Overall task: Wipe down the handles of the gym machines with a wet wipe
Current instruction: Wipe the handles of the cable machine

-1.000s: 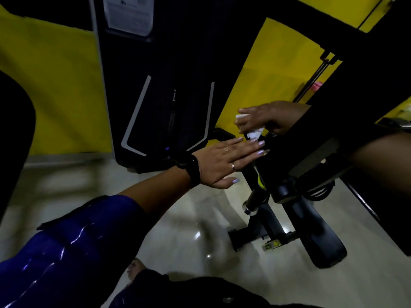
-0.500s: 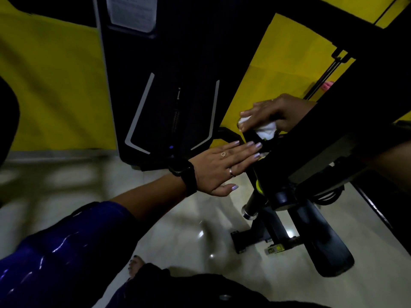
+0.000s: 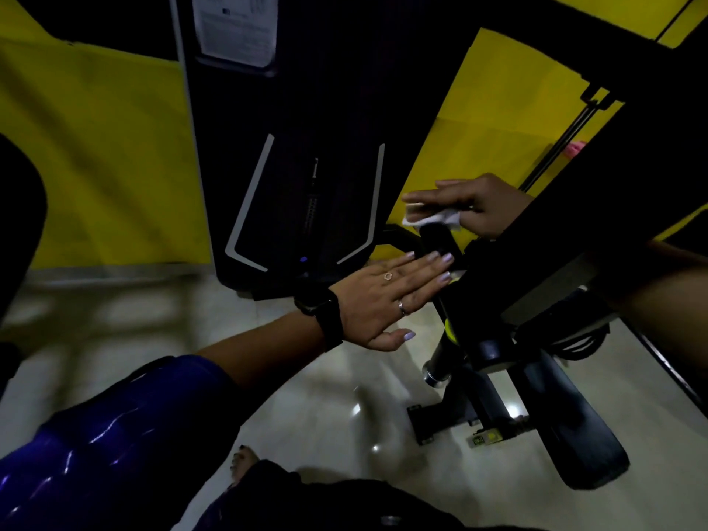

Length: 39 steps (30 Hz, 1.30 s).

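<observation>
My right hand (image 3: pixel 486 208) lays straight, close-set fingers over the wipe (image 3: pixel 435 218), pressing it onto the top of the handle (image 3: pixel 436 239). My left hand (image 3: pixel 383 300) rests flat just below, fingers together.

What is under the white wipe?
A black handle pokes out beneath the wipe, and the right hand lies on top. The part of the handle the wipe covers is hidden.
</observation>
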Available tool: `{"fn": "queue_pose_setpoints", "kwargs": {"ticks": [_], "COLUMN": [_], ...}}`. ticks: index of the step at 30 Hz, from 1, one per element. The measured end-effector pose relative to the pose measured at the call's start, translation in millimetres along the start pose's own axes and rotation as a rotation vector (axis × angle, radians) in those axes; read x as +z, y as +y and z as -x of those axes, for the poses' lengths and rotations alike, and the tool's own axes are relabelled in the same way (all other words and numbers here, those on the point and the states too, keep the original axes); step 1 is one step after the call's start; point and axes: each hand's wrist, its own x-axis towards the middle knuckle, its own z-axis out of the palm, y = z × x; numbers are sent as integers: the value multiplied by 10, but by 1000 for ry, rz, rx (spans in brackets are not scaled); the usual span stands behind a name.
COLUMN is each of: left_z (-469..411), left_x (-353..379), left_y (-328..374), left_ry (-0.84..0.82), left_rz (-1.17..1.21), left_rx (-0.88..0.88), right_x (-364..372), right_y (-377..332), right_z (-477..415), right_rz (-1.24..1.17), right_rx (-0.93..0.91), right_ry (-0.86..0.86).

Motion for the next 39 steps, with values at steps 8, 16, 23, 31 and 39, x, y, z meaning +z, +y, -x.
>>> {"fn": "queue_pose_setpoints", "kwargs": {"ticks": [8,16,23,31,39], "left_z": [-9,1,-43,-54,-60], "left_x": [1,-45,-115,-133,-155], "left_y": [-38,-49,85,55,1], "left_ry": [-18,-64,-72,-91,-111], "left_rz": [-22,-9,28,30,13], "left_rx": [5,8,-17,-12,-2], "right_x": [-127,40,7,110,103], "right_y": [-19,-41,-6,-130,-116], "right_z": [105,9,76,-148,-79], "right_rz": [-74,-108,-99,74,-122], "right_rx": [-33,-51,107,59,216], "right_ry": [-212,-252,-36,2,184]}}
